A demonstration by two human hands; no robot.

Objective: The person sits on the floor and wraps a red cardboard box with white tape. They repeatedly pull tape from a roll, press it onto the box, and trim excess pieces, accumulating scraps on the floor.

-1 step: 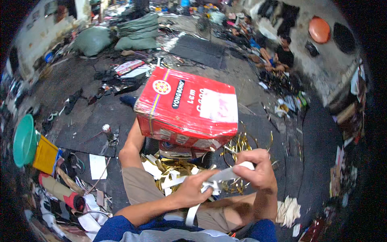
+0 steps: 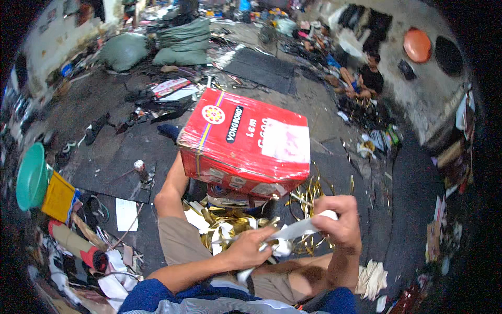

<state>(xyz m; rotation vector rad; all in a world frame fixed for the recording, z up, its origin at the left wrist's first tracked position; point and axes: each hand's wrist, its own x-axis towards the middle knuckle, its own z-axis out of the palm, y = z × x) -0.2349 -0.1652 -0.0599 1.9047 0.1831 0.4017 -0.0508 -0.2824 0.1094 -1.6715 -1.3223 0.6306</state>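
Note:
A white strip (image 2: 296,229) runs taut between my two hands above my lap. My right hand (image 2: 339,222) is closed on its upper end, with a short white tip showing past the fingers. My left hand (image 2: 250,249) pinches the strip lower down, and a loose tail hangs beneath it by my shorts. Under and beyond the hands lies a heap of shiny gold strips (image 2: 225,220) mixed with white pieces. Just past the heap, a red cardboard box (image 2: 230,161) wrapped in clear tape sits on top of something partly hidden.
On the left are a green basin (image 2: 31,177), a yellow container (image 2: 58,199) and a roll of beige material (image 2: 73,242). A crumpled cream cloth (image 2: 372,278) lies at right. Stuffed green sacks (image 2: 180,42) stand farther back. Another person (image 2: 370,76) sits at far right.
My right hand has shifted slightly to the right, and more of the white strip shows between my hands. The left hand stays nearly in place.

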